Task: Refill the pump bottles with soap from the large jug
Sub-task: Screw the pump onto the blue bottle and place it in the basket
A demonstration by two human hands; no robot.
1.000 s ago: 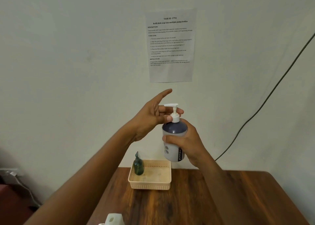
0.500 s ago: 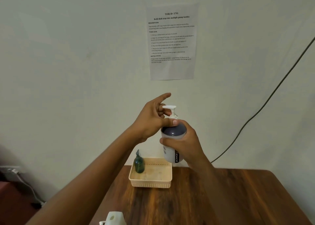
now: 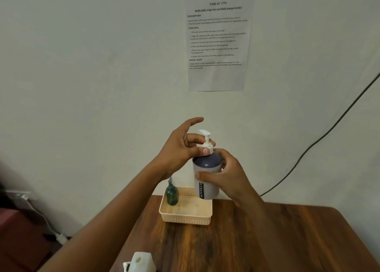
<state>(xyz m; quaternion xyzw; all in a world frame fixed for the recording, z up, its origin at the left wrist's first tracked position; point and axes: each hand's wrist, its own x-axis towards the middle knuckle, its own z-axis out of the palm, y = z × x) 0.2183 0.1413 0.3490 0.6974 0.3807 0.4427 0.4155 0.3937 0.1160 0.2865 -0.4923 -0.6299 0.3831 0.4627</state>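
You are near the end of one refill cycle, by the look of it. Your right hand (image 3: 228, 179) is wrapped around the body of the pump bottle (image 3: 206, 177) and holds it upright in the air, above the far edge of the counter (image 3: 277, 241). Your left hand (image 3: 181, 148) pinches the white pump collar (image 3: 206, 146) between thumb and fingers, with the index finger raised clear. This reads as seating or tightening the pump head.

The bottle is pale and translucent, with dark liquid showing at the shoulder. It appears filled. A dark vertical label runs down its side.

A small green bottle (image 3: 171, 193) already stands in the cream basket (image 3: 185, 219) at the back of the counter. The held bottle is not yet placed there. The white jug (image 3: 141, 262) sits at the near edge, only partly in view. Whether more bottles remain cannot be determined.
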